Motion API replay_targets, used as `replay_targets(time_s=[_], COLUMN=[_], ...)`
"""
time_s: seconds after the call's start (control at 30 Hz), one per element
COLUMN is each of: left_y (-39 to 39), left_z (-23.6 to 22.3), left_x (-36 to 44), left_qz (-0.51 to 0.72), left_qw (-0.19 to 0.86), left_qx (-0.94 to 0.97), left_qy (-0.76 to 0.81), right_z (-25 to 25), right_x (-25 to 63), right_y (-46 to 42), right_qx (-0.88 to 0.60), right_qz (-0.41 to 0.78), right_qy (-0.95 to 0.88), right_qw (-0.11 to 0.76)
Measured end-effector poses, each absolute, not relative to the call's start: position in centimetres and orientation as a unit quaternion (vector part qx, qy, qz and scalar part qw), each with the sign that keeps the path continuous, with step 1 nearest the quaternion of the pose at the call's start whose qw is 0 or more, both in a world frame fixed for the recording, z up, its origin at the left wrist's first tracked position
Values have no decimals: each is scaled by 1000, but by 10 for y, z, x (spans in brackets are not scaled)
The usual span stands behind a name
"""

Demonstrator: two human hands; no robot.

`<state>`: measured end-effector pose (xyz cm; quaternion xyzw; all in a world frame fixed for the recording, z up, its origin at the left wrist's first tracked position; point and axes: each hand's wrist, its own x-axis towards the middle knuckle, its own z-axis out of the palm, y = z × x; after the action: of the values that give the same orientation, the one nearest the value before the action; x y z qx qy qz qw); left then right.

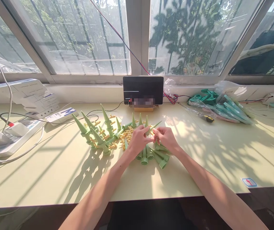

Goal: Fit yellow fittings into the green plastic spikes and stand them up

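Observation:
My left hand (pixel 140 138) is closed around a green plastic spike (pixel 155 126), whose pointed end sticks out to the upper right. Close against it, my right hand (pixel 166 137) is pinched shut at the same spot; the fingers hide what lies between them. Under and beside the hands is a pile of small yellow plastic valve-like pieces (pixel 125 136). Several hollow green cones (pixel 144 159) lie with their threaded open ends toward me. On the left, assembled green spikes (pixel 99 138) with yellow pieces in their sides stand upright or lie on the table.
A dark-screened device (pixel 143 90) stands at the window. Left are white boxes (pixel 35 97) and a power strip (pixel 19 140) with cables. Green plastic-wrapped items (pixel 232 108) and a black-and-yellow tool (pixel 208 119) lie at right. The table's front edge (pixel 151 198) is near me.

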<state>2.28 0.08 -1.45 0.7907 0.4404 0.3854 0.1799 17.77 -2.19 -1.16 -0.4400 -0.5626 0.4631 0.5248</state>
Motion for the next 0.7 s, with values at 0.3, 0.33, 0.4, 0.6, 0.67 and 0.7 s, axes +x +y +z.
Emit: replay_targets(time_s=[0.3, 0.33, 0.4, 0.6, 0.67, 0.7], left_y=[0, 1, 1, 0, -1, -1], left_z=[-5, -5, -5, -4, -3, -3], left_x=[21, 20, 19, 20, 21, 21], left_qz=[383, 378, 371, 363, 363, 364], left_qw=[332, 358, 391, 387, 337, 302], left_qx=[737, 733, 735, 741, 751, 760], left_qy=[448, 438, 411, 412, 436, 447], right_z=[-9, -9, -9, -12, -14, -15], right_x=[179, 179, 180, 181, 184, 185], right_y=[-19, -19, -20, -19, -16, -15], right_qx=[-438, -434, -431, -458, -485, -498], right_qz=[437, 435, 431, 400, 370, 353], right_qy=[-574, -575, -579, -568, -556, -550], right_qw=[536, 539, 542, 554, 565, 570])
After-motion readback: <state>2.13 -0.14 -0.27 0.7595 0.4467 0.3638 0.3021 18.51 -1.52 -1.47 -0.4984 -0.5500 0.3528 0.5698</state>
